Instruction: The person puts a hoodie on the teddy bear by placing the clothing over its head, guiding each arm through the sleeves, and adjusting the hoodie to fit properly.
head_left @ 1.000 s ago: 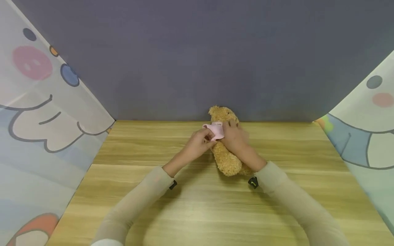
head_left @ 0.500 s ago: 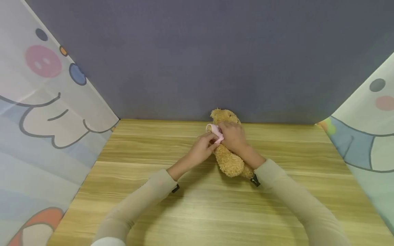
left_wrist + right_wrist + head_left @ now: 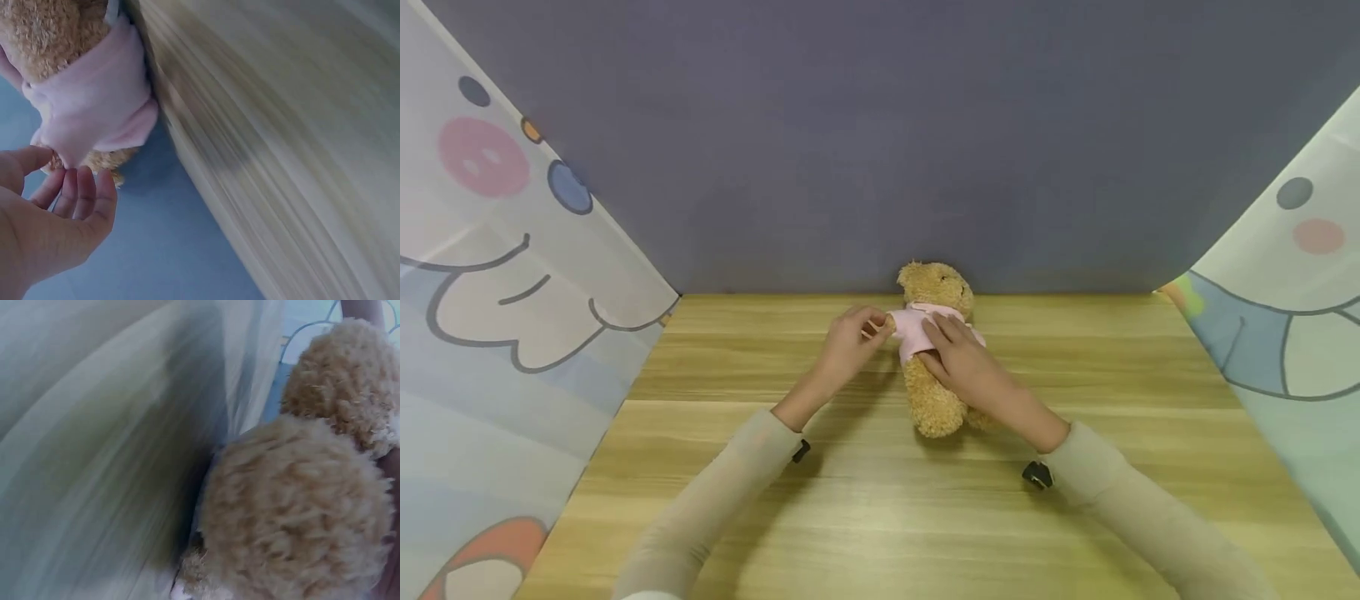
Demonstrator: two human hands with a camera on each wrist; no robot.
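Note:
A tan plush teddy bear lies on its back on the wooden table, its head against the grey wall. It wears a small pink shirt, seen close in the left wrist view. My left hand pinches the bear's paw at the end of the sleeve, between thumb and fingertips. Across the shirt's front rests my right hand, fingers spread and mostly straight. In the right wrist view the bear's fuzzy feet fill the right side, and that hand's fingers are hidden.
The wood-grain table runs up to a dark grey wall. Cartoon-printed panels stand at both sides. Black straps with small devices hang under the sleeve cuffs.
The pink shirt, bunched before, now lies smoother over the bear's chest. My left hand has moved left, drawing the paw outward. My right hand has shifted lower, fingers spread on the shirt.

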